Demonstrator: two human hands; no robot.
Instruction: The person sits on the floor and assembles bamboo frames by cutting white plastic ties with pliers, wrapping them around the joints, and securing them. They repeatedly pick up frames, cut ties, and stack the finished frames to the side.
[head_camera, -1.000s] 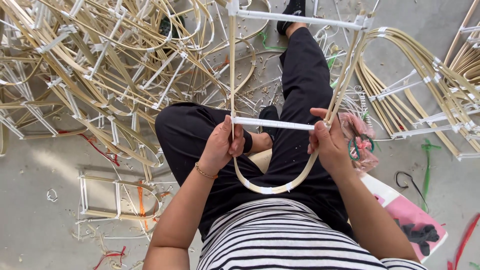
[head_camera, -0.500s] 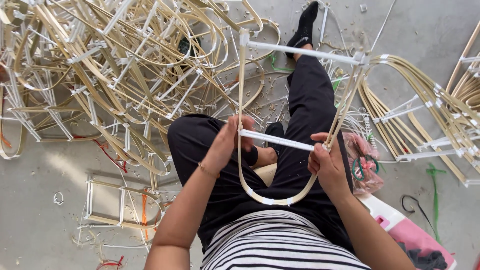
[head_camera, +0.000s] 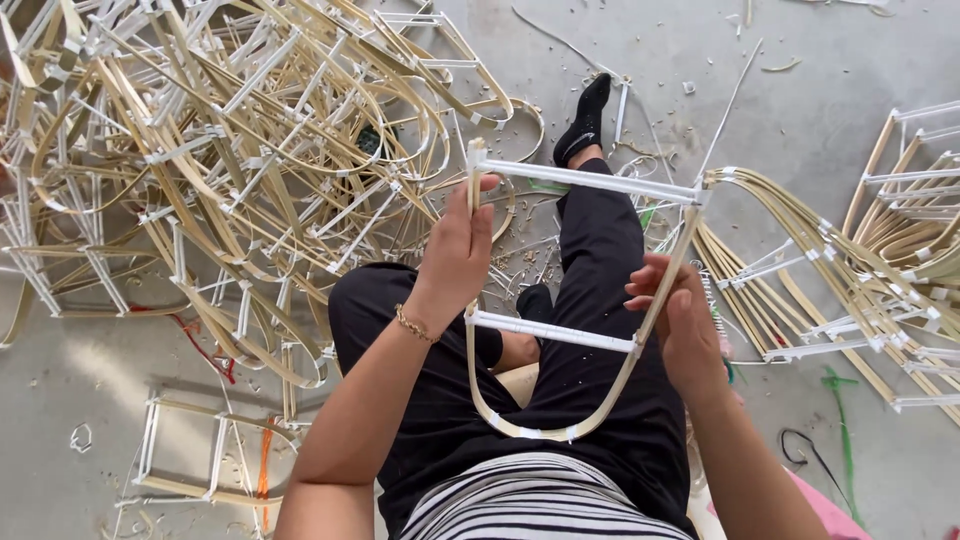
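The left hand (head_camera: 455, 255) is wrapped around the left upright of a U-shaped bamboo frame (head_camera: 560, 310), gripping it between the frame's 2 white crossbars. The right hand (head_camera: 680, 325) grasps the right upright just beside the lower crossbar (head_camera: 550, 331), fingers curled over the strip. The frame stands upright between both hands, its curved bottom resting over the person's lap in black trousers (head_camera: 600, 380), its upper crossbar (head_camera: 585, 180) above the hands. Left of the left hand, a large tangled pile of similar frames (head_camera: 230, 150) covers the concrete floor (head_camera: 820, 70). Right of the right hand lies a neater stack of frames (head_camera: 860, 280).
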